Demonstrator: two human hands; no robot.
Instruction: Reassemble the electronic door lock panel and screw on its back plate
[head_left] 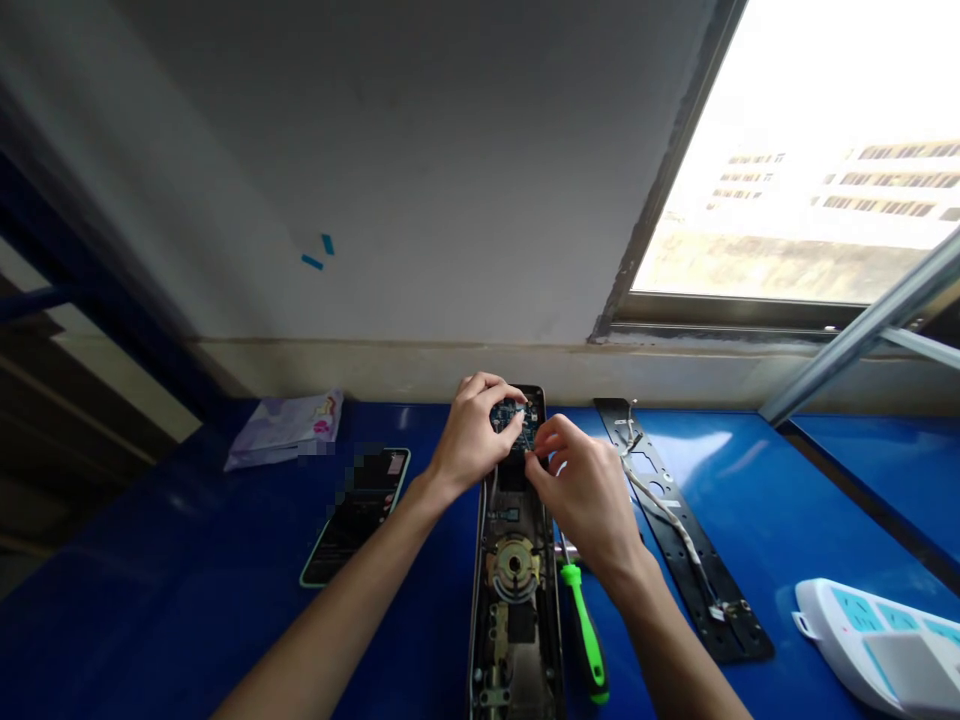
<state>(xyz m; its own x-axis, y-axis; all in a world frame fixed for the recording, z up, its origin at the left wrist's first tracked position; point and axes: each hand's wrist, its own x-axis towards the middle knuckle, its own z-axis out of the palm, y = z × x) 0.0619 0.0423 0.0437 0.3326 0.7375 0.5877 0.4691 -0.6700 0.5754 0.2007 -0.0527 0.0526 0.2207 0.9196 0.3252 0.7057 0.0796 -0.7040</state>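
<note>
A long, dark lock housing [502,620] lies lengthwise in front of me, its inside facing up. A circuit board [531,412] sits at its far end, and a round brass-coloured mechanism [514,568] is fixed further down. My left hand [476,430] reaches over the board from the left, thumb and forefinger nearly meeting above it. My right hand [585,480] pinches at the board's lower right edge, fingers closed. Whatever small part either hand grips is hidden by the fingers. Right of the housing lies a green and black screwdriver [586,635].
A long black plate [694,560] with a taped cable lies on the right. Beyond it are a white power strip [877,635] and a metal bar [862,330]. To the left lie a phone [356,515] and a purple-white packet [285,428]. A wall [420,200] rises behind the blue table [187,560].
</note>
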